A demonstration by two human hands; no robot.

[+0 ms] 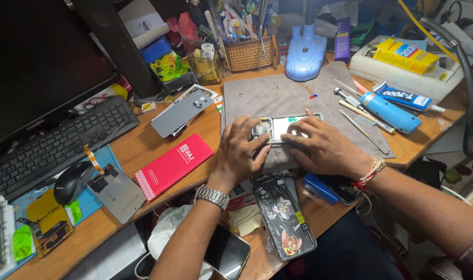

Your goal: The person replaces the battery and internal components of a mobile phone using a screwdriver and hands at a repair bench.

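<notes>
Both hands press down on an opened phone [279, 127] lying on the grey work mat [298, 93]. Left hand [242, 148] rests palm-down, fingers curled over the phone's camera end, gripping nothing; right hand [319, 145] lies flat, fingers spread across its other half. The phone's back is off, showing a silvery frame and pale inner plate. Beside the mat's right edge lies a blue cylinder tool [391, 111]; left of the mat sits a grey back cover [180, 114] and a red box [173, 165].

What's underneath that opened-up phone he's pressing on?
The opened phone lies on a grey work mat spread over the wooden desk. The left hand and right hand cover much of the phone, hiding its lower edge.
</notes>
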